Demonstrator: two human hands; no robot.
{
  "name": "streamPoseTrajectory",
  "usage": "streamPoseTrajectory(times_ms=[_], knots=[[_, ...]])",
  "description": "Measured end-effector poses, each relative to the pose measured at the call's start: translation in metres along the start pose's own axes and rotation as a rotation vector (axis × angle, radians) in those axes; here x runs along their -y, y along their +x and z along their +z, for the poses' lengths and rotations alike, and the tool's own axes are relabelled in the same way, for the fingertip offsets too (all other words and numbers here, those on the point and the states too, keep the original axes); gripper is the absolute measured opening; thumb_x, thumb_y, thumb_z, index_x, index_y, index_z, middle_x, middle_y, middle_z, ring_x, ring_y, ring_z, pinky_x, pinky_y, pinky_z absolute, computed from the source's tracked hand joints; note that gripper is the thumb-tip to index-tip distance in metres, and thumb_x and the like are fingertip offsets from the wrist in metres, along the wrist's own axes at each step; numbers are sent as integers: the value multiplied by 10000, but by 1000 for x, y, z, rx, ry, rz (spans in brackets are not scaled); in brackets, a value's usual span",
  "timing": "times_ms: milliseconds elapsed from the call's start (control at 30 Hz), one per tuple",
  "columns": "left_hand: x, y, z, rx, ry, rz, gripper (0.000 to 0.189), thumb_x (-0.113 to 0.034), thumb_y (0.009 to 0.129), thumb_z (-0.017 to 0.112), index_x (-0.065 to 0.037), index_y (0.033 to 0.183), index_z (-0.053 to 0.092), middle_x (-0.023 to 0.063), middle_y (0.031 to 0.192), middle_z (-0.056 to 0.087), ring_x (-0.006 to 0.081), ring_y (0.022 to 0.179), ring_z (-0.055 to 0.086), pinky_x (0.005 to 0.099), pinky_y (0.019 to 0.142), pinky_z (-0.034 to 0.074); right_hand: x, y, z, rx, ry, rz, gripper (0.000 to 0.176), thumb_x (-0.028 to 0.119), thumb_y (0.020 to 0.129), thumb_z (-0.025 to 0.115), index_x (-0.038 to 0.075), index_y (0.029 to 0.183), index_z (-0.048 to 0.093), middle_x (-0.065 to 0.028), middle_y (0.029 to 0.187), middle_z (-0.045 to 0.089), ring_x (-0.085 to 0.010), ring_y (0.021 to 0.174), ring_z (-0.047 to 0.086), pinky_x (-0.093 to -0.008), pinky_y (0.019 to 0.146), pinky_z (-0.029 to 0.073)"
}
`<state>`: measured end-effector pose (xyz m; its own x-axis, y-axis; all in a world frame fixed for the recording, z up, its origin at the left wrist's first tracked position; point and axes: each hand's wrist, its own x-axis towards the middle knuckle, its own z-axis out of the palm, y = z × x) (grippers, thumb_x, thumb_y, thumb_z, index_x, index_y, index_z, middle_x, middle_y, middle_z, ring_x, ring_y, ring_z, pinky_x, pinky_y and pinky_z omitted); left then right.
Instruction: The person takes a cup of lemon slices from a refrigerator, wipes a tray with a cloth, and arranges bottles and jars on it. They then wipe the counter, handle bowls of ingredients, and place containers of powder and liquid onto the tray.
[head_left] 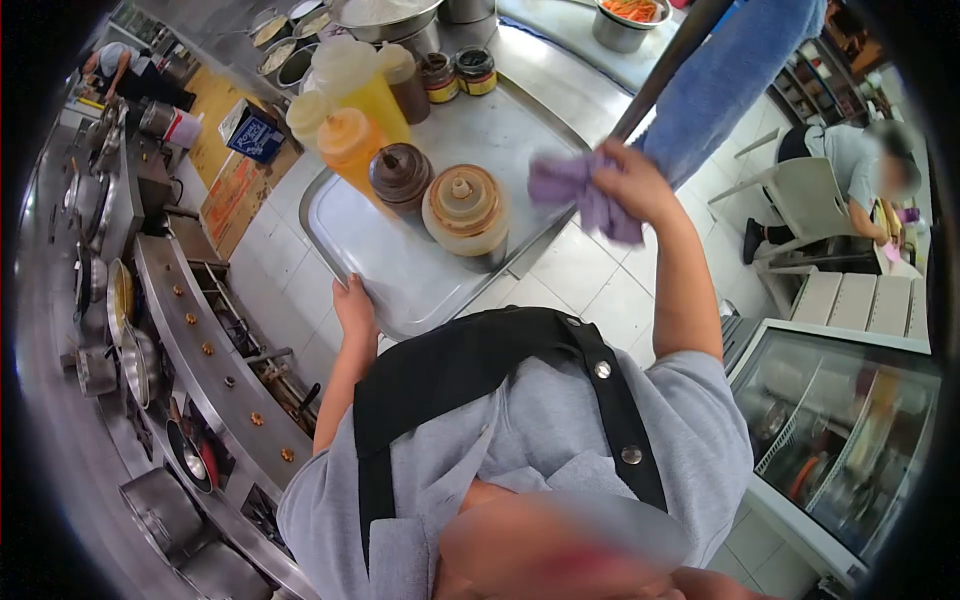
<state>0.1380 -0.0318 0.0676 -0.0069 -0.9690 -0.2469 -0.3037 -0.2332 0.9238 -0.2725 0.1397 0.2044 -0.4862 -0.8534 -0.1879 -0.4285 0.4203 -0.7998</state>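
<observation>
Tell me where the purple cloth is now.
In the head view, the purple cloth is in the right hand, by the right edge of the tray.

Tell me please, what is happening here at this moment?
A person in a grey shirt and a black apron is at a grey metal tray. The left hand touches its near edge, and the right hand holds a crumpled purple cloth by its right edge. Plastic squeeze bottles with yellow, orange and brown contents stand on the tray, with two small dark jars behind.
</observation>
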Motion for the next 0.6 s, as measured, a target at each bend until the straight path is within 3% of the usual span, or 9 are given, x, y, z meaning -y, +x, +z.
streamPoseTrajectory(times_ms=[67,133,333,433,533,600], knots=[[-2,-3,0,14,2,-19,212,-154,950,454,29,1056,475,112,904,587,169,786,541,329,700,450,-32,-17,14,203,-1,122,517,276,713,614,-20,1134,567,-190,1039,625,-266,970,599,-323,849,461],[2,1,-3,26,-13,-17,203,-152,953,448,22,1054,472,104,903,583,157,789,533,321,705,445,-37,-30,37,264,134,254,516,280,723,602,-24,1140,574,-202,1061,627,-275,985,600,-330,865,460],[-15,-17,11,-68,49,-32,188,-148,951,449,9,1051,466,96,848,569,151,747,516,322,680,443,-55,-15,71,151,187,216,600,280,728,597,-67,1210,513,-248,1097,605,-304,1008,600,-328,874,461],[-19,-21,17,-51,11,-118,181,-142,952,445,8,1051,453,108,872,565,155,775,518,321,691,447,-64,-10,78,116,197,184,680,287,727,600,-66,1287,444,-256,1130,590,-310,1030,591,-328,887,453],[-1,-10,22,21,-161,-31,196,-129,950,441,11,1085,417,119,905,557,168,790,518,331,699,450,-66,-10,83,106,195,197,760,291,724,604,-66,1349,361,-262,1168,570,-315,1060,577,-328,911,438],[-3,-12,28,53,-197,-86,222,-116,945,440,16,1117,390,135,960,550,187,834,528,347,740,460,-64,-12,85,90,179,180,803,294,722,605,-70,1376,313,-269,1200,550,-318,1086,564,-325,927,428]])
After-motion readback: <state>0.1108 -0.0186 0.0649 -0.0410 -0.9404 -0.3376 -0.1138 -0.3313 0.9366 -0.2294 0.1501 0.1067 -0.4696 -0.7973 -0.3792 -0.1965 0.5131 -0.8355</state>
